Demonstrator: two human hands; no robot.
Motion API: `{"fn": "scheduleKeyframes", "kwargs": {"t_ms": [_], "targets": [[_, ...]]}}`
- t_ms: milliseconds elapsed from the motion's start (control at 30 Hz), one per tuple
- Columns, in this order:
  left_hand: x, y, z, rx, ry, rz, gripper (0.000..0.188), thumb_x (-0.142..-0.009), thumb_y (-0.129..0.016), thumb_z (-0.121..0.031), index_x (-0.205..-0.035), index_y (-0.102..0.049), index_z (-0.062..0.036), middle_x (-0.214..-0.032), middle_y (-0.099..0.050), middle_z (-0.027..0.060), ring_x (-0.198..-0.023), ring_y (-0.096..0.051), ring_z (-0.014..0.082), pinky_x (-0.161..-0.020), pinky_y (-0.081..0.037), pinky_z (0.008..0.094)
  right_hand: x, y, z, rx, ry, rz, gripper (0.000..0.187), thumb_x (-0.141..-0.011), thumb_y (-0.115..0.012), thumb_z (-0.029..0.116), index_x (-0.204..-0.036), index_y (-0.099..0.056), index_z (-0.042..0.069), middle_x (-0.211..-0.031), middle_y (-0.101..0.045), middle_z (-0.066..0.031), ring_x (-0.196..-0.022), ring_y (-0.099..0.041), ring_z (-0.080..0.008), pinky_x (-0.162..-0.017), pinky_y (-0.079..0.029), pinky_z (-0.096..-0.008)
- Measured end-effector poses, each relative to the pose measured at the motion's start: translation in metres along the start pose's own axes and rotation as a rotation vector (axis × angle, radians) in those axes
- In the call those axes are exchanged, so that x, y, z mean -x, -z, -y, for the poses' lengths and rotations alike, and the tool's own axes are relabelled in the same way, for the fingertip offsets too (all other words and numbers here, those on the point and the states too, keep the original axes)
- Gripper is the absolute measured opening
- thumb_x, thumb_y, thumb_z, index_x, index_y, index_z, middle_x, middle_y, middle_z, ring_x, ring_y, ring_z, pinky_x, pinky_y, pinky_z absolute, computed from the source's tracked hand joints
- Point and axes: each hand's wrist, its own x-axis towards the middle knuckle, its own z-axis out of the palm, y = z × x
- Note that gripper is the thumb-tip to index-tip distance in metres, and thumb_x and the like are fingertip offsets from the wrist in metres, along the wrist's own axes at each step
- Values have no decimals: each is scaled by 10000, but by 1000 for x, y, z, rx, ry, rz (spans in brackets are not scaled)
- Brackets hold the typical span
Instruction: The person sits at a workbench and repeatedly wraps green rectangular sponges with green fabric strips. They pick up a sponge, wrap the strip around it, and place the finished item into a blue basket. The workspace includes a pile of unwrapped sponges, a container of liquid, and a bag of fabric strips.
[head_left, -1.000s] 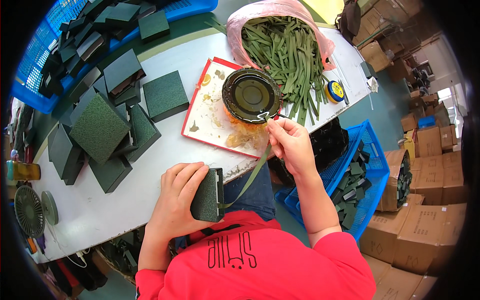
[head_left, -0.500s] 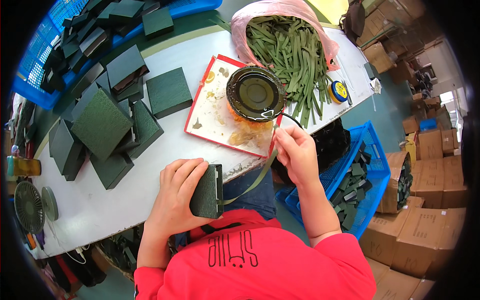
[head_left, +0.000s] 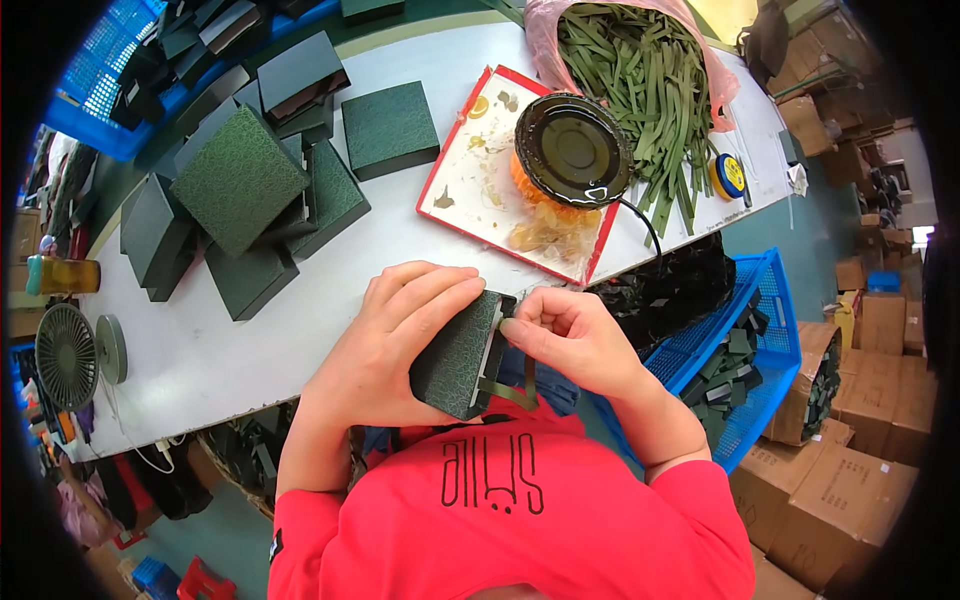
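My left hand (head_left: 385, 345) is wrapped around a dark green textured box (head_left: 455, 362), held tilted in front of my chest at the table's edge. From the lower part of the box's right side comes a narrow olive-green ribbon (head_left: 512, 394), bent into a loop. My right hand (head_left: 580, 338) is closed, with thumb and forefinger pinching the ribbon's other end against the upper part of that same side. The fingers hide most of this end. Beyond my hands stands a round black pot (head_left: 574, 150) of shiny dark liquid, on a red-edged white tray (head_left: 455, 215).
Similar green boxes (head_left: 240, 180) are piled on the table's left. A pink bag (head_left: 545, 40) spills green ribbons (head_left: 640, 90) at the far right, near a small yellow-and-blue tin (head_left: 728, 176). Blue crates (head_left: 770, 350) and cartons (head_left: 880, 400) stand right; a small fan (head_left: 67, 357) is left.
My right hand has brought the ribbon's free end from beside the pot to the box's side, bending the ribbon into a loop. The left hand still holds the box. The view has shifted.
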Motion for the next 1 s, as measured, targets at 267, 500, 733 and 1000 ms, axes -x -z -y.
{"fn": "scheduleKeyframes", "kwargs": {"t_ms": [267, 500, 733, 1000], "targets": [[-1, 2, -4, 6, 14, 18, 935, -546, -934, -289, -1364, -568, -24, -1385, -567, 134, -1260, -506, 358, -1061, -423, 478, -5, 1, 1, 66, -28, -11, 226, -973, -713, 178, -829, -605, 42, -695, -507, 101, -632, -409, 13, -537, -316, -205], [-2, 4, -5, -85, -51, 51, 942, -511, -930, -270, -1345, -580, -5, -1368, -593, 145, -1229, -536, 375, -1029, -427, 483, -7, 2, -2, 149, -31, -12, 282, -959, -710, 184, -761, -581, 28, -652, -483, 76, -608, -398, -4, -522, -324, -227], [-4, 0, -13, -177, -52, 81, 814, -559, -877, -244, -1296, -609, -29, -1334, -607, 118, -1187, -559, 345, -995, -407, 480, -8, 4, -16, 195, -28, 21, 305, -981, -663, 205, -767, -591, -1, -674, -622, -8, -606, -502, -42, -536, -405, -253], [0, -2, -8, -186, 5, 84, 864, -562, -888, -268, -1342, -582, -58, -1331, -578, 107, -1216, -524, 335, -1019, -371, 491, 1, 11, -13, 81, 48, 12, 203, -1009, -646, 132, -1117, -710, -27, -942, -724, -43, -922, -662, -105, -862, -541, -259]]}}
